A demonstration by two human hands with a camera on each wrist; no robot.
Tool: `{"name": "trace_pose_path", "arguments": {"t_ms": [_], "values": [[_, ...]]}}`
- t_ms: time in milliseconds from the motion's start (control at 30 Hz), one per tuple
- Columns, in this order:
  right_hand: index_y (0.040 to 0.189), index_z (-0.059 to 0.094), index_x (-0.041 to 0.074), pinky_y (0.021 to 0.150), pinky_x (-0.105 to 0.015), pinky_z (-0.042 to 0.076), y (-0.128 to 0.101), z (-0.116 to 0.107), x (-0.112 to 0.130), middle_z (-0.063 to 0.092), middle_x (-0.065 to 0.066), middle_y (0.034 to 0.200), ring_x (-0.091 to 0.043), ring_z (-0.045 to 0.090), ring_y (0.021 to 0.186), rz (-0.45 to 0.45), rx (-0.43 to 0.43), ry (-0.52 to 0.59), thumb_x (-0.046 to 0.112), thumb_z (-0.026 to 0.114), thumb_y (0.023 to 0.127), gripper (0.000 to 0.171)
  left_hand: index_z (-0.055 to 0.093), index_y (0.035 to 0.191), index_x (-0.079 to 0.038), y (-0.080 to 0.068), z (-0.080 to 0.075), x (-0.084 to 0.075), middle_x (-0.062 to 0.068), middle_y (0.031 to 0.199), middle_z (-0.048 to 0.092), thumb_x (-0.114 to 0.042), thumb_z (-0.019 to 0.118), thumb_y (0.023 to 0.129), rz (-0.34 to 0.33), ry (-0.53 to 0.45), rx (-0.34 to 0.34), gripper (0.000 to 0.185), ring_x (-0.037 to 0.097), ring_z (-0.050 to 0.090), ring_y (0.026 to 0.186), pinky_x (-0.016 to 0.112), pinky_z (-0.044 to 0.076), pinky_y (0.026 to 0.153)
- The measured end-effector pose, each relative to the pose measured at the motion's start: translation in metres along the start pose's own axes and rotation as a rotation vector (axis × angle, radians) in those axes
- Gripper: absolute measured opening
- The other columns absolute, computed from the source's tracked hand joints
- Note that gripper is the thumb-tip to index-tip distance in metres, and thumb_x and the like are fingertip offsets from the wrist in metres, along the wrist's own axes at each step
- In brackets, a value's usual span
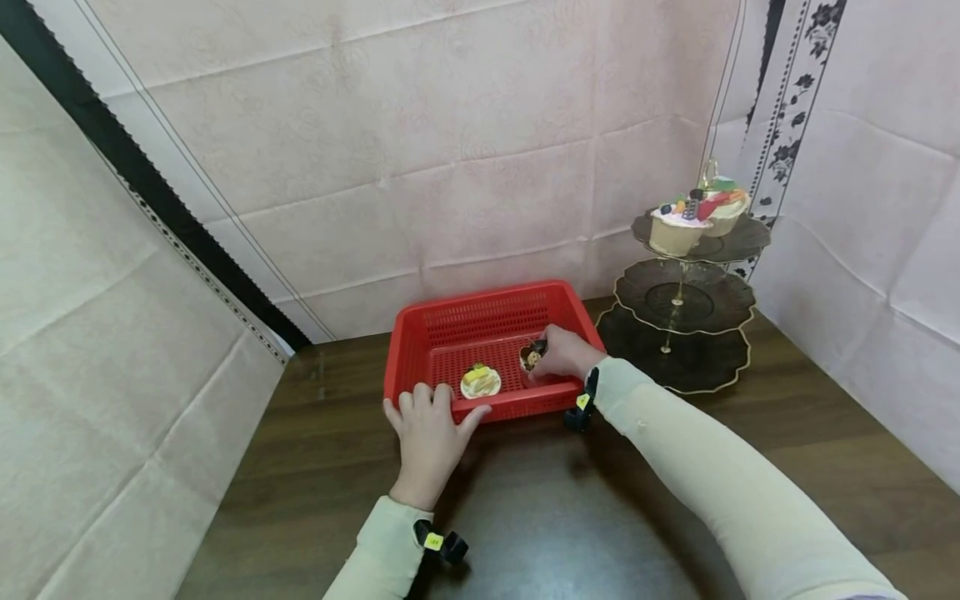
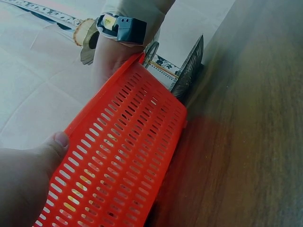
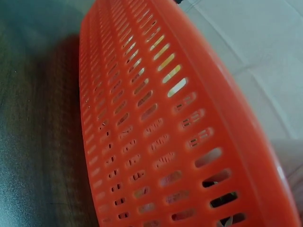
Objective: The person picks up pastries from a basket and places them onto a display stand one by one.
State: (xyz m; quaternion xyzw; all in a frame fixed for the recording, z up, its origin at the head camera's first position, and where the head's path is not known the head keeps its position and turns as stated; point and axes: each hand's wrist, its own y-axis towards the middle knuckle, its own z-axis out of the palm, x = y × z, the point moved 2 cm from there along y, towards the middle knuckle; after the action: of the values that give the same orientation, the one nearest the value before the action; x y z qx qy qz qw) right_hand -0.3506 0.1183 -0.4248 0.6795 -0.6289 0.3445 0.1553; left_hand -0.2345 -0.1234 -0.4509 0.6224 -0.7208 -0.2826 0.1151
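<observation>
A red plastic basket (image 1: 480, 313) stands on the wooden table. In the head view my left hand (image 1: 427, 437) holds its near rim at the left, fingers over the edge; the left wrist view shows the thumb (image 2: 57, 142) at the rim. My right hand (image 1: 566, 354) reaches over the near right side into the basket and grips a cupcake with a dark topping (image 1: 531, 357), partly hidden by the fingers. Left of it in the basket sits a cupcake with yellow topping and white cream (image 1: 481, 382). In the right wrist view, the slotted basket wall (image 3: 137, 109) hides most of the contents.
Right of the basket stands a three-tier dark stand with gold edges (image 1: 678, 296). Its top tier bears a cupcake with berries and a biscuit (image 1: 677, 232) and another cupcake (image 1: 726, 215) behind. Pale cloth walls (image 1: 480, 150) enclose the back and sides of the table (image 1: 330, 450).
</observation>
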Motion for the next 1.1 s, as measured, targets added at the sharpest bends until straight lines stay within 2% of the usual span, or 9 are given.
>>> {"name": "trace_pose_path", "arguments": {"t_ms": [300, 433, 667, 933, 1100], "values": [[0.123, 0.045, 0.011, 0.095, -0.046, 0.054, -0.0051, -0.0003, 0.0006, 0.062, -0.011, 0.114, -0.026, 0.063, 0.101, 0.017, 0.033, 0.040, 0.022, 0.090, 0.075, 0.066, 0.064, 0.105, -0.008, -0.0003, 0.0017, 0.0005, 0.014, 0.098, 0.055, -0.067, 0.073, 0.080, -0.003, 0.001, 0.005, 0.065, 0.038, 0.048, 0.102, 0.077, 0.020, 0.106], [0.126, 0.042, 0.010, 0.100, -0.048, 0.051, -0.0053, 0.0007, 0.0004, 0.060, -0.012, 0.118, -0.028, 0.061, 0.107, 0.009, 0.048, 0.036, 0.022, 0.090, 0.076, 0.070, 0.063, 0.105, -0.008, -0.0003, 0.0021, 0.0005, 0.014, 0.098, 0.055, -0.068, 0.073, 0.079, -0.002, 0.004, 0.001, 0.065, 0.038, 0.048, 0.101, 0.076, 0.020, 0.106], [0.130, 0.040, 0.007, 0.101, -0.048, 0.050, -0.0009, 0.0007, -0.0006, 0.059, -0.015, 0.123, -0.029, 0.060, 0.109, 0.027, 0.073, -0.002, 0.019, 0.089, 0.075, 0.074, 0.063, 0.104, -0.008, 0.0008, 0.0020, 0.0001, 0.014, 0.096, 0.054, -0.067, 0.074, 0.079, 0.009, -0.001, -0.020, 0.065, 0.038, 0.048, 0.100, 0.076, 0.021, 0.105], [0.125, 0.045, 0.006, 0.098, -0.047, 0.052, -0.0005, 0.0006, -0.0017, 0.061, -0.014, 0.117, -0.028, 0.061, 0.103, -0.009, 0.064, -0.042, 0.019, 0.088, 0.074, 0.068, 0.063, 0.103, -0.008, 0.0010, 0.0027, 0.0000, 0.014, 0.097, 0.054, -0.068, 0.073, 0.079, 0.010, -0.004, -0.009, 0.065, 0.037, 0.048, 0.099, 0.075, 0.020, 0.106], [0.122, 0.047, 0.007, 0.095, -0.045, 0.054, -0.0014, 0.0005, 0.0003, 0.062, -0.012, 0.112, -0.026, 0.062, 0.100, -0.046, 0.016, -0.044, 0.018, 0.088, 0.073, 0.065, 0.063, 0.102, -0.008, 0.0010, 0.0014, 0.0006, 0.014, 0.097, 0.054, -0.067, 0.073, 0.080, 0.008, -0.008, -0.007, 0.064, 0.037, 0.048, 0.100, 0.075, 0.019, 0.106]]}}
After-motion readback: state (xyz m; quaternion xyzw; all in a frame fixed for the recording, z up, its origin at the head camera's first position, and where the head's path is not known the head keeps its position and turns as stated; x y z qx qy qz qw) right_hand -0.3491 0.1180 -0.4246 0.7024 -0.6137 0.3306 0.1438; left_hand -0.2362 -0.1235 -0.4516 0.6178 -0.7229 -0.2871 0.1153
